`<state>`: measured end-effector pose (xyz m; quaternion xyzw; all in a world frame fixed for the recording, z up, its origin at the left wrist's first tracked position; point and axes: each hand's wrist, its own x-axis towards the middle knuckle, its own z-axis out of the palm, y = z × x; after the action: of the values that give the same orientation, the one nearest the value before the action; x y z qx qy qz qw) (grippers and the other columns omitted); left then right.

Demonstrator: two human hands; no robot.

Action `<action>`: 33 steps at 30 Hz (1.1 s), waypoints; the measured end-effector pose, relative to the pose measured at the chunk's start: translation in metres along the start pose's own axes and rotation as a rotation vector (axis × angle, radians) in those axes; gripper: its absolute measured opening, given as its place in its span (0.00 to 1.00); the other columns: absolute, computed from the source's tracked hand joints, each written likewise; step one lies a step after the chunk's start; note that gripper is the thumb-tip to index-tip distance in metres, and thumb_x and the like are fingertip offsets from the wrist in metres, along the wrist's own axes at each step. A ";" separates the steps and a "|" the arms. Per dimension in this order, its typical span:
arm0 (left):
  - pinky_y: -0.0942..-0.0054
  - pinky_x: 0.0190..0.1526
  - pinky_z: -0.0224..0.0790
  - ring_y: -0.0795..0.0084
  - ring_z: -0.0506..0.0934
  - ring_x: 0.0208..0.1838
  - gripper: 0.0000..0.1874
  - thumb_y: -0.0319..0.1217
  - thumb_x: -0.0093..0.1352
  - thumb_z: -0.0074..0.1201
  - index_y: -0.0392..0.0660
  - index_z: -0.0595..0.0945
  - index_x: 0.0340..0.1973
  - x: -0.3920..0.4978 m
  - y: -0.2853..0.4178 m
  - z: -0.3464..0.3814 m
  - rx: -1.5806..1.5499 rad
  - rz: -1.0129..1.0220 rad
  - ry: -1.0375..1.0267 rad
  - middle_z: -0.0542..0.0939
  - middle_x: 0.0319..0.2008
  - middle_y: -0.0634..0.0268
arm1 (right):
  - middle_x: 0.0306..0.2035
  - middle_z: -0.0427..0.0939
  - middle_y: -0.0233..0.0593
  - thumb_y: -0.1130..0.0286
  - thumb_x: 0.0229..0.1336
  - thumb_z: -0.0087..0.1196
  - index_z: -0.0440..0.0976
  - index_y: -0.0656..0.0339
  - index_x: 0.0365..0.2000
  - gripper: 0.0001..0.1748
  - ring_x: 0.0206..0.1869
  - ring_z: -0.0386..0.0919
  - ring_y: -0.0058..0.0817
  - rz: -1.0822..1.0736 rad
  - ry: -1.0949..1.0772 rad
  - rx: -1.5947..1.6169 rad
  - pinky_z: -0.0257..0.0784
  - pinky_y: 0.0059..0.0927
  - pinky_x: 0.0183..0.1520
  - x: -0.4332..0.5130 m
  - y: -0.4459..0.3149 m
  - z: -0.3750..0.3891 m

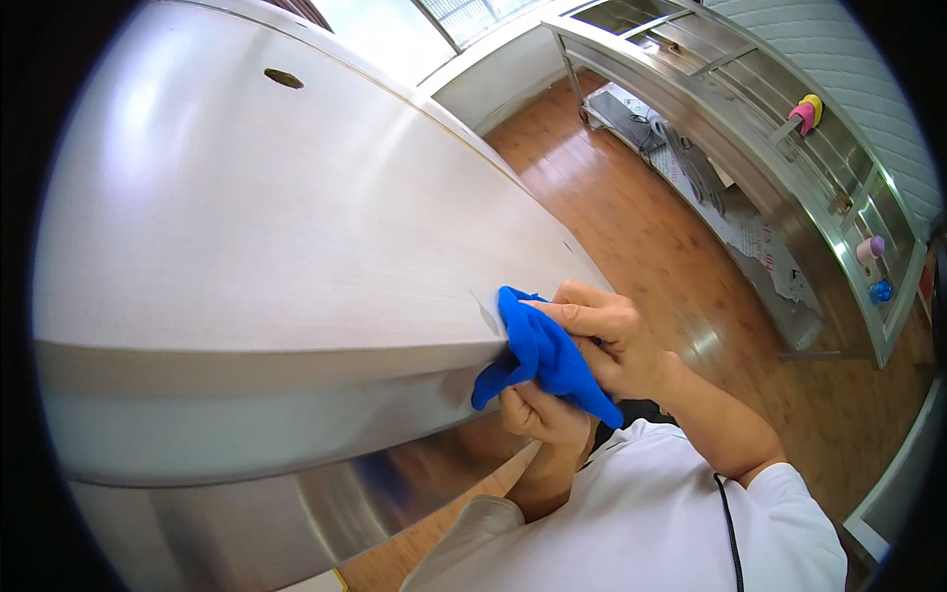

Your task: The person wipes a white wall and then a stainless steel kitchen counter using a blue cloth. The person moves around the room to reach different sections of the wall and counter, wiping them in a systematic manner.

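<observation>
A blue cloth (544, 355) is bunched between my two hands at the near right corner of a large, smooth, whitish metal surface (281, 222). My right hand (607, 333) grips the cloth from above and to the right, its index finger pointing along it towards the surface. Lower down, my left hand (544, 414) has its fingers curled on the cloth's lower part, below the surface's edge. A small wet-looking mark (484, 314) lies on the surface just left of the cloth. The fingertips under the cloth are hidden.
Across the wooden floor (629, 222) stands a stainless steel sink frame (740, 126) holding pink and yellow cloths (806, 115), a purple-capped bottle (870, 249) and a blue item (880, 291). Grey strips lie on its lower shelf. A dark oval hole (284, 78) is in the whitish surface.
</observation>
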<state>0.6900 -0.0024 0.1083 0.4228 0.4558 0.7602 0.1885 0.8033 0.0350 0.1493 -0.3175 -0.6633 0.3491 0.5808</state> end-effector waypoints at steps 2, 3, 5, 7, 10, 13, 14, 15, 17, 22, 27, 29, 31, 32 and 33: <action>0.72 0.35 0.76 0.71 0.83 0.32 0.17 0.30 0.86 0.50 0.30 0.86 0.41 -0.001 -0.015 -0.005 0.112 0.065 -0.038 0.89 0.33 0.57 | 0.38 0.81 0.45 0.80 0.68 0.60 0.84 0.65 0.63 0.24 0.36 0.78 0.31 0.024 0.002 0.089 0.74 0.31 0.42 -0.001 0.026 -0.003; 0.72 0.34 0.75 0.72 0.82 0.31 0.16 0.29 0.85 0.51 0.30 0.86 0.40 -0.004 -0.022 -0.010 0.161 0.065 -0.132 0.88 0.31 0.57 | 0.40 0.83 0.45 0.78 0.70 0.62 0.83 0.68 0.63 0.23 0.38 0.80 0.30 0.115 -0.020 0.094 0.75 0.31 0.42 -0.005 0.045 -0.005; 0.72 0.32 0.74 0.73 0.82 0.28 0.13 0.27 0.84 0.53 0.30 0.86 0.40 -0.012 -0.034 -0.017 0.229 0.098 -0.299 0.87 0.28 0.59 | 0.52 0.87 0.45 0.74 0.71 0.65 0.82 0.68 0.65 0.24 0.51 0.85 0.29 0.263 0.052 0.296 0.80 0.30 0.56 -0.026 0.077 -0.001; 0.71 0.29 0.69 0.76 0.78 0.24 0.23 0.29 0.85 0.52 0.33 0.84 0.25 -0.021 -0.039 -0.014 0.283 -0.111 -0.268 0.84 0.20 0.62 | 0.58 0.87 0.45 0.73 0.72 0.66 0.82 0.68 0.65 0.24 0.57 0.85 0.29 0.529 0.050 0.262 0.79 0.31 0.63 -0.038 0.100 -0.007; 0.73 0.29 0.71 0.77 0.78 0.24 0.22 0.31 0.85 0.53 0.33 0.85 0.28 -0.018 -0.023 -0.001 0.204 -0.149 -0.275 0.85 0.21 0.61 | 0.51 0.88 0.42 0.76 0.73 0.62 0.83 0.63 0.65 0.22 0.52 0.85 0.28 0.433 0.061 0.363 0.80 0.31 0.57 -0.025 0.094 -0.010; 0.73 0.30 0.71 0.78 0.78 0.24 0.21 0.33 0.85 0.53 0.33 0.87 0.32 0.003 0.021 0.007 0.198 -0.181 -0.145 0.87 0.25 0.62 | 0.43 0.86 0.45 0.75 0.71 0.62 0.82 0.62 0.65 0.23 0.43 0.83 0.31 0.207 -0.010 0.194 0.78 0.33 0.50 0.025 0.045 -0.007; 0.73 0.30 0.71 0.77 0.78 0.25 0.20 0.33 0.85 0.53 0.33 0.87 0.33 0.015 0.034 0.013 0.187 -0.182 -0.094 0.87 0.26 0.61 | 0.36 0.80 0.44 0.77 0.71 0.59 0.83 0.61 0.64 0.23 0.37 0.78 0.32 0.142 -0.086 0.065 0.75 0.34 0.43 0.040 0.021 -0.014; 0.72 0.31 0.72 0.77 0.79 0.25 0.19 0.32 0.85 0.53 0.33 0.87 0.34 0.026 0.046 0.016 0.177 -0.160 -0.059 0.87 0.26 0.61 | 0.33 0.76 0.42 0.80 0.70 0.58 0.83 0.62 0.64 0.24 0.33 0.74 0.31 0.102 -0.120 0.025 0.72 0.33 0.38 0.053 -0.001 -0.016; 0.72 0.32 0.73 0.76 0.79 0.26 0.17 0.31 0.84 0.53 0.33 0.86 0.35 0.042 0.062 0.020 0.179 -0.104 -0.016 0.87 0.27 0.61 | 0.31 0.73 0.40 0.83 0.67 0.60 0.84 0.66 0.63 0.25 0.31 0.72 0.31 -0.129 -0.144 0.069 0.70 0.31 0.35 0.078 -0.025 -0.014; 0.72 0.34 0.76 0.75 0.82 0.30 0.13 0.27 0.84 0.52 0.34 0.85 0.39 0.028 0.055 0.021 0.511 0.097 -0.024 0.86 0.30 0.60 | 0.33 0.75 0.40 0.86 0.68 0.59 0.84 0.63 0.62 0.25 0.31 0.71 0.28 -0.092 -0.063 0.213 0.68 0.28 0.35 0.089 0.028 -0.008; 0.71 0.35 0.77 0.73 0.82 0.30 0.12 0.29 0.83 0.52 0.35 0.85 0.40 0.004 0.052 0.037 0.497 -0.228 -0.026 0.87 0.30 0.60 | 0.33 0.75 0.38 0.88 0.67 0.57 0.84 0.62 0.63 0.27 0.32 0.71 0.26 0.179 -0.108 0.231 0.67 0.28 0.37 0.074 0.076 -0.019; 0.67 0.40 0.79 0.69 0.84 0.37 0.13 0.33 0.83 0.54 0.35 0.85 0.43 0.019 0.072 0.047 0.479 -0.151 0.012 0.88 0.36 0.56 | 0.32 0.74 0.38 0.89 0.66 0.57 0.84 0.62 0.64 0.28 0.32 0.71 0.26 0.104 -0.169 0.254 0.67 0.28 0.37 0.089 0.059 -0.023; 0.64 0.48 0.81 0.64 0.85 0.47 0.16 0.35 0.83 0.53 0.34 0.85 0.53 0.053 0.094 0.064 0.445 0.155 0.182 0.88 0.48 0.50 | 0.34 0.75 0.38 0.90 0.67 0.57 0.82 0.66 0.64 0.27 0.34 0.72 0.23 -0.071 -0.230 0.327 0.67 0.26 0.38 0.124 0.034 -0.020; 0.63 0.50 0.81 0.64 0.85 0.49 0.17 0.36 0.84 0.51 0.33 0.85 0.54 0.074 0.103 0.080 0.483 0.268 0.363 0.87 0.50 0.50 | 0.33 0.74 0.39 0.90 0.67 0.56 0.82 0.66 0.64 0.27 0.34 0.72 0.24 -0.142 -0.264 0.351 0.66 0.27 0.37 0.145 0.017 -0.016; 0.64 0.50 0.80 0.66 0.84 0.50 0.18 0.37 0.84 0.50 0.33 0.84 0.53 0.093 0.116 0.091 0.417 0.355 0.488 0.87 0.50 0.51 | 0.32 0.74 0.40 0.89 0.65 0.56 0.83 0.62 0.64 0.29 0.31 0.73 0.30 -0.262 -0.255 0.389 0.69 0.31 0.35 0.163 -0.001 -0.014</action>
<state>0.7221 0.0489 0.2713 0.3311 0.5521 0.7502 -0.1510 0.7973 0.1711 0.2406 -0.0649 -0.6871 0.4291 0.5828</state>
